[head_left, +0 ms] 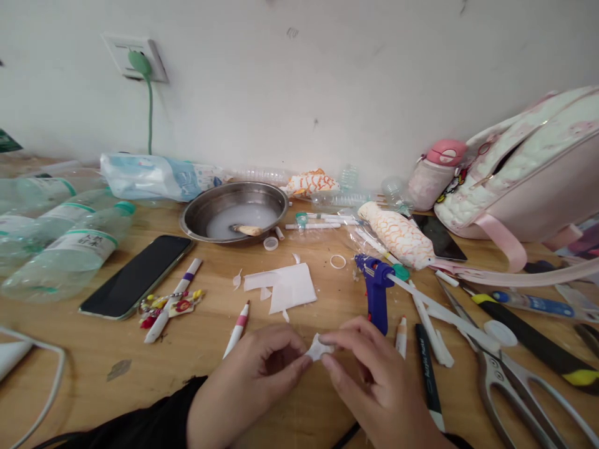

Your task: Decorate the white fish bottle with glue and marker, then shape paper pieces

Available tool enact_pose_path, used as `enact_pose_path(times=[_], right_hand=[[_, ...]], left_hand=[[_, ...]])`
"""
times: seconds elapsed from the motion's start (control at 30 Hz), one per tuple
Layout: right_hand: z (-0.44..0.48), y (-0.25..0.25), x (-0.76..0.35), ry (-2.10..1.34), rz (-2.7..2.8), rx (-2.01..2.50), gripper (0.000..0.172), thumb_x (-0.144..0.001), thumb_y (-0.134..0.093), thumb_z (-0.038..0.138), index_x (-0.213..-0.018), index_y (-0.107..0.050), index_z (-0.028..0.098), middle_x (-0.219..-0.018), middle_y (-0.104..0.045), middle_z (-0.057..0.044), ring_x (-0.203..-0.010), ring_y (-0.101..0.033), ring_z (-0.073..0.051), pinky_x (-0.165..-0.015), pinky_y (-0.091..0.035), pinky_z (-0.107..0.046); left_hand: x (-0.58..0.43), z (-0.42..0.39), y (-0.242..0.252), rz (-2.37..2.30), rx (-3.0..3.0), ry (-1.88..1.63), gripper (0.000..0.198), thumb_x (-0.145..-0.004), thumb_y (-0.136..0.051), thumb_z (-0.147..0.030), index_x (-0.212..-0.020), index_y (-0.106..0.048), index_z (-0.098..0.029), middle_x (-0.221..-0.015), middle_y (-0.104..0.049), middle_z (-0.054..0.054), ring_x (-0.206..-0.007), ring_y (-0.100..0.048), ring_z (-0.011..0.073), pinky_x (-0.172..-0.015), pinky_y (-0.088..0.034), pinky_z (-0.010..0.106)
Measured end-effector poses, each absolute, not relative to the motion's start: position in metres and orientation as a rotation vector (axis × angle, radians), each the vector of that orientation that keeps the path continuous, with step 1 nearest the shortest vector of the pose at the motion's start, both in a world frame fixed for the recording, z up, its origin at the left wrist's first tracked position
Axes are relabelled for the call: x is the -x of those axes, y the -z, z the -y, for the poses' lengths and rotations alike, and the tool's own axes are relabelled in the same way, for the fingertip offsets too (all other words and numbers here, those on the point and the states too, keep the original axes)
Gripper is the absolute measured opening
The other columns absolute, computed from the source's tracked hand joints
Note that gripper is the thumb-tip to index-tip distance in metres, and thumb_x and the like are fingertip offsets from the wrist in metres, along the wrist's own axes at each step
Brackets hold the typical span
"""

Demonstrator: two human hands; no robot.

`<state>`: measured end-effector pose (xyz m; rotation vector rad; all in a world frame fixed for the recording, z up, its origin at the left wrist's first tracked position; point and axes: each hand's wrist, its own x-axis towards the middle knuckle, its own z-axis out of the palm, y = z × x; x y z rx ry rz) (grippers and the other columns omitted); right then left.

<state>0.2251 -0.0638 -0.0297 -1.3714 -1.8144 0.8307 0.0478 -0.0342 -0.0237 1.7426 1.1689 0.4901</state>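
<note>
Between my two hands is a small piece of white paper. My left hand pinches its left end between thumb and fingers. On its right side, the thumb and fingertips of my right hand close on the same piece. Just beyond my hands lies a larger cut sheet of white paper with small scraps around it. A pink-banded marker rests by my left hand. To the right, a blue glue gun with a long white glue stick lies beyond my right hand.
A metal bowl of cloudy liquid holds a brush. Plastic bottles and a phone lie left. Scissors, a black marker and a utility knife lie right. Behind are a painted paper fish and a backpack.
</note>
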Motion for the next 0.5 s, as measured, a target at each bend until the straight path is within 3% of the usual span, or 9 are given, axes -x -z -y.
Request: enact_pose_path(times=[0.23, 0.5], right_hand=[[0.0623, 0.035, -0.2247, -0.915, 1.891, 1.393, 0.018, -0.085, -0.051, 0.027, -0.097, -0.064, 0.024, -0.086, -0.055, -0.001, -0.06, -0.049, -0.01, -0.052, -0.037, -0.022], [0.0596, 0.0314, -0.2218, -1.03, 1.84, 1.388, 0.014, -0.084, -0.051, 0.025, -0.082, -0.064, 0.019, -0.079, -0.056, -0.001, -0.063, -0.05, -0.011, -0.055, -0.037, -0.022]], left_hand=[[-0.0479, 0.0352, 0.0248, -1.129, -1.808, -0.528, 0.019, -0.081, -0.048, -0.029, -0.072, -0.061, -0.018, -0.069, -0.06, 0.001, -0.064, -0.054, 0.0142, -0.06, -0.044, 0.024], [-0.046, 0.0351, 0.0251, -1.147, -1.802, -0.508, 0.019, -0.08, -0.049, -0.029, -0.071, -0.061, -0.017, -0.067, -0.059, 0.001, -0.062, -0.053, 0.0138, -0.059, -0.043, 0.024]])
